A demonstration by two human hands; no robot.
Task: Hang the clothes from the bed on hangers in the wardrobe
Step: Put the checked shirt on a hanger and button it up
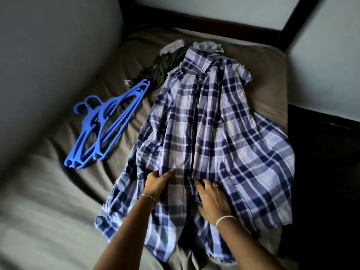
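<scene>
Head: left hand (155, 183) pinches plaid shirt (214, 117), right hand (213, 200) presses it, fingers (204, 183) spread

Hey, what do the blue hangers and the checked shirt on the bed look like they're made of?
Blue hangers: most likely moulded plastic, judging by the uniform bright colour, smooth surface and thin notched arms. Checked shirt: thin woven cloth, perhaps cotton or a blend; matte, with soft creases and folds.

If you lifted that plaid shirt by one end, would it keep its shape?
Probably not: the plaid shirt lies in soft folds, so it should droop. It looks thin, likely light. Cloth bunches at the left hand, so pushing probably wrinkles it.
</scene>
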